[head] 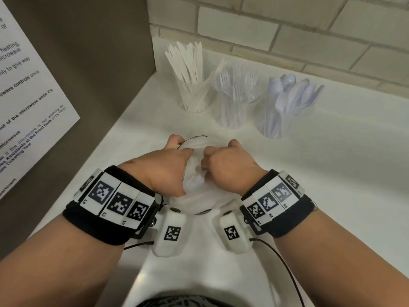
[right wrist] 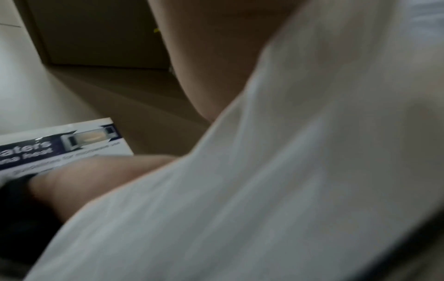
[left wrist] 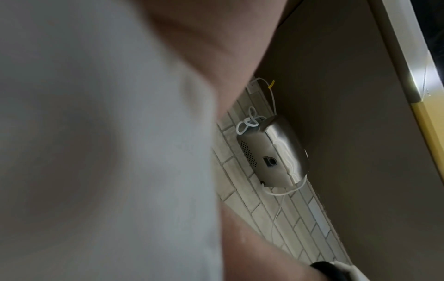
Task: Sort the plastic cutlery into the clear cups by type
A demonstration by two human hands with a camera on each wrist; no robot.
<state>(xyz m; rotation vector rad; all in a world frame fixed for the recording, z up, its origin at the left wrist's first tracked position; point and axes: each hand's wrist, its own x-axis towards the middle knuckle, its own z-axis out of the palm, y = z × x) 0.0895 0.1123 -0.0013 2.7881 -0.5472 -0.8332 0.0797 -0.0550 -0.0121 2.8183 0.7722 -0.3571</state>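
Three clear cups stand in a row by the tiled wall: one with white knives (head: 192, 94), one with clear forks (head: 235, 103), one with pale spoons (head: 282, 107). In front of them I hold a white round plate (head: 197, 151) with a thin dark rim. My left hand (head: 170, 165) grips its left side and my right hand (head: 228, 165), fingers curled, grips its right side. The plate fills both wrist views as a blurred white surface (left wrist: 96, 133) (right wrist: 288, 171). I cannot tell whether any cutlery lies on the plate.
The white counter (head: 321, 165) runs right from a brown side panel (head: 93, 69) that carries a printed microwave notice (head: 26, 103). A metal wall unit with a white cable (left wrist: 271, 152) shows in the left wrist view. The tiled wall (head: 309, 29) closes the back.
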